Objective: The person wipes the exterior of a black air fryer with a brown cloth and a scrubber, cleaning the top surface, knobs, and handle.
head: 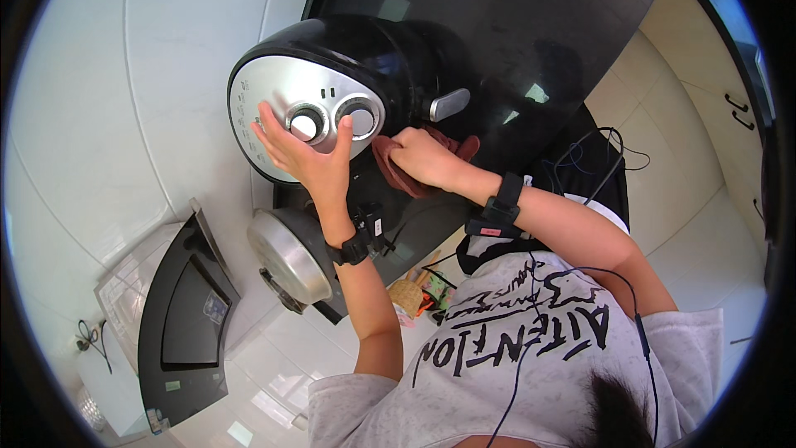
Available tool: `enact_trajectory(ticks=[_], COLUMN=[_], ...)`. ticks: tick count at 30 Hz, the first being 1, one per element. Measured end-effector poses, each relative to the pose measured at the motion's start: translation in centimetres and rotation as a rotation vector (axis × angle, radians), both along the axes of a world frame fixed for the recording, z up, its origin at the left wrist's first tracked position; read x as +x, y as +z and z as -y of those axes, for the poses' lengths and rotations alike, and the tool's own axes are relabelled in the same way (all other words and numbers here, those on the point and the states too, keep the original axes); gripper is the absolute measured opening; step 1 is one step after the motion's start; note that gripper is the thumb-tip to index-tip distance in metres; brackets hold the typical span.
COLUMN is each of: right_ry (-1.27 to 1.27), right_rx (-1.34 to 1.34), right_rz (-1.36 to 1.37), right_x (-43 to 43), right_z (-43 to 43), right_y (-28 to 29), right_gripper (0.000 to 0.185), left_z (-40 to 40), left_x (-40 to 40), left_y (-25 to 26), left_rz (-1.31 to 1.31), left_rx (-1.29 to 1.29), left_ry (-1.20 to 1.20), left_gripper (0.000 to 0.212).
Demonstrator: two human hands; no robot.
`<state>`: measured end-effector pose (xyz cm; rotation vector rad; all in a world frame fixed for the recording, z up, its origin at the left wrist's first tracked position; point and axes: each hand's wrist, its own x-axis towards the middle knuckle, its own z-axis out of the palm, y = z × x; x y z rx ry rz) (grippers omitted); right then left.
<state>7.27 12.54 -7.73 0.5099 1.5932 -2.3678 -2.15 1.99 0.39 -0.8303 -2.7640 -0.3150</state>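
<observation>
A black air fryer with a silver panel and two round dials stands on a dark glossy countertop. My left hand is spread over the panel, its thumb by the right-hand dial and its fingers beyond the left one; whether it presses on the surface cannot be told. My right hand grips a reddish-brown cloth, bunched close to the fryer's side, below its grey handle. The fingers of this hand are partly hidden by the cloth and by the hand itself.
A metal pot with a lid is beside my left forearm. A black range hood is at the lower left, near the white tiled wall. A woven basket lies below the counter edge. Cables loop at right, near cream cabinets.
</observation>
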Motion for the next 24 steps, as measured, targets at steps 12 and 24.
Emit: enact_trajectory(ticks=[12,24], right_ry=[-0.098,-0.116], right_rx=[-0.163,-0.269], right_rz=[0.024,0.017], right_x=[-1.3,-0.7], right_z=[0.0,-1.9], right_y=[-1.8,-1.0], right_gripper=[0.036,0.03], left_z=[-0.2,0.0], left_x=[0.0,-0.1], left_y=[-0.2,-0.4], left_rz=[0.004,-0.067], left_rx=[0.035,-0.022], left_ry=[-0.004,-0.013], left_gripper=[0.104,0.104])
